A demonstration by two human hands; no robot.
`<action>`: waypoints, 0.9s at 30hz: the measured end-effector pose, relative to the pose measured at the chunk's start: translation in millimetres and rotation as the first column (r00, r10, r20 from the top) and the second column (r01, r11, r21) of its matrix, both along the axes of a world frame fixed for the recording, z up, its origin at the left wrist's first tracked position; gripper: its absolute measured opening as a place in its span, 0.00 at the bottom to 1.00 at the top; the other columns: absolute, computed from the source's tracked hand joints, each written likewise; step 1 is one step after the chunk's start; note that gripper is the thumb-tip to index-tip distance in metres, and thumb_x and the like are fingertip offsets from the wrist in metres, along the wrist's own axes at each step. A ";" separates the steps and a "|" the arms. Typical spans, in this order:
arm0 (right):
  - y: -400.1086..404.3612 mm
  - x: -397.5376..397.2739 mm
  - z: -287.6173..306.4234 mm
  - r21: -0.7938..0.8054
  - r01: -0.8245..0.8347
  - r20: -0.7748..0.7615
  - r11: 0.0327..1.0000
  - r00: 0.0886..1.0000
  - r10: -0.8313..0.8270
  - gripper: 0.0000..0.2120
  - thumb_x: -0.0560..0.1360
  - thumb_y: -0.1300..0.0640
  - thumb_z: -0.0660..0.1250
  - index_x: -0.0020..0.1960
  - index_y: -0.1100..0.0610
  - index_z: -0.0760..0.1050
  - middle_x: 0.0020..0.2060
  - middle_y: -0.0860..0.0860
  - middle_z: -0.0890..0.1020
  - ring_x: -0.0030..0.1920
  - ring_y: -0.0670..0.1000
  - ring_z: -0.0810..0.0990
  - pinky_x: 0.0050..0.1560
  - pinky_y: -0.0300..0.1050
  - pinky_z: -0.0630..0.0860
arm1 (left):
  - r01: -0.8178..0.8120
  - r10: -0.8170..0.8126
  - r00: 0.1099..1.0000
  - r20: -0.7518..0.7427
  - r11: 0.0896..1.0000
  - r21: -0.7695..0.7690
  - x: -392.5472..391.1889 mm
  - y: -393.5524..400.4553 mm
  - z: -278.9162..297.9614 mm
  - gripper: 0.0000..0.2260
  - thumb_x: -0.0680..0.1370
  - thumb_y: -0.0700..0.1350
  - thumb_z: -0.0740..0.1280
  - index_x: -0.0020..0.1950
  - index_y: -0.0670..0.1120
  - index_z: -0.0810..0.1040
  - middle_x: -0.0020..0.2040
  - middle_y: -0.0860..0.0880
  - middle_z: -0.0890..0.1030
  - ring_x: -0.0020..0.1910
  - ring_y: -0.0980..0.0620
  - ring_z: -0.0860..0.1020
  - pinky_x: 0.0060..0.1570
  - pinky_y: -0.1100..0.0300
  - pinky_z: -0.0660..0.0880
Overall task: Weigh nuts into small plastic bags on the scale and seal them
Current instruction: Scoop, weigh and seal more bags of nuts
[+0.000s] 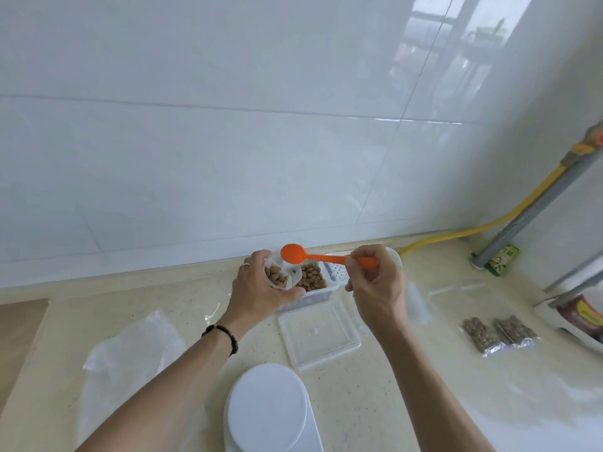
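Note:
My left hand (257, 288) grips a small clear plastic bag (277, 277), its mouth open and nuts inside. My right hand (375, 282) pinches the handle of an orange spoon (293, 253), whose bowl hovers just above the bag and the clear nut container (313, 277). The container sits against the back of the counter, full of brown nuts. A white round scale (267, 407) stands near the front edge with nothing on its plate. Two sealed bags of nuts (499, 332) lie to the right.
The container's clear lid (321, 334) lies between the container and the scale. Loose empty plastic bags (130, 347) lie at left. A yellow hose (483, 228), grey pipes and a green packet (501, 260) fill the right corner; a printed pouch (580, 318) lies at far right.

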State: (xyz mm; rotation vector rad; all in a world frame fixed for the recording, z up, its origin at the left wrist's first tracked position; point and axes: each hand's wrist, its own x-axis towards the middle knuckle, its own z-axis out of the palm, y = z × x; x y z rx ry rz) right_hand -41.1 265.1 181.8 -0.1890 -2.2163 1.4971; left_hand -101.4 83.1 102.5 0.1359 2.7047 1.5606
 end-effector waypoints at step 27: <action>23.4 196.9 -197.2 0.190 0.702 0.671 0.686 0.418 -0.613 0.17 0.74 0.43 0.67 0.57 0.52 0.78 0.56 0.51 0.76 0.63 0.56 0.70 0.64 0.55 0.68 | 0.437 -0.455 0.889 -0.050 0.877 -0.200 112.3 31.2 -31.6 0.48 0.57 0.64 0.78 0.69 0.46 0.64 0.57 0.53 0.68 0.58 0.52 0.70 0.64 0.42 0.69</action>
